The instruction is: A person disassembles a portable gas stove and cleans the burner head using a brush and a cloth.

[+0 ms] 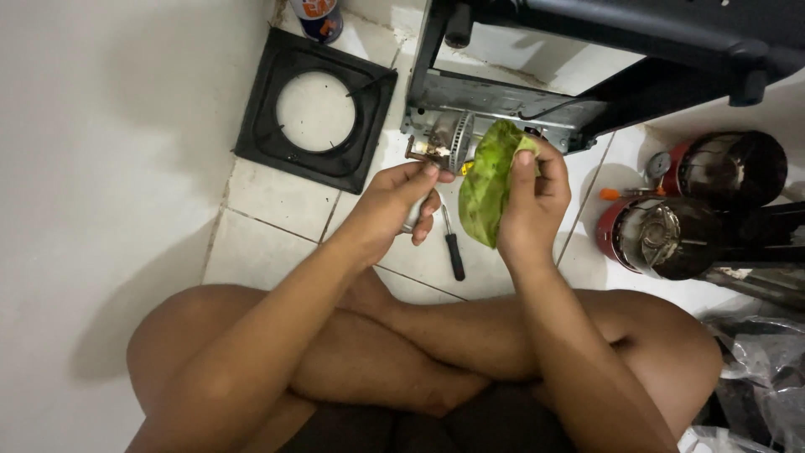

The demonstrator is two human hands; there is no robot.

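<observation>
We're cross-legged on the white tile floor [277,201], a white wall close on our left. The biggest item is the dark stove body [587,67], tipped up ahead of us, its metal underside facing us and its lower edge just above both hands. Left of it, the square black burner plate [312,109] lies flat with a round hole in the middle, well apart from the hands; a can [317,17] sits above it at the frame edge. To our right, two red-and-black gas canisters [696,210] lie on their sides, near the right forearm but not touching. Open tile runs between the burner plate and the hands. Our right hand [532,201] holds a crumpled green cloth [490,180] upright, thumb and fingers pinching its top edge, wrist bent inward. The cloth hangs down the palm side, between both hands. Our left hand [394,205] grips the toothed metal burner part [444,143] at the stove's corner, fingertips pressed together on it, forearm angled up from the knee. A black-handled screwdriver [454,247] lies on tile just below the hands, untouched.
</observation>
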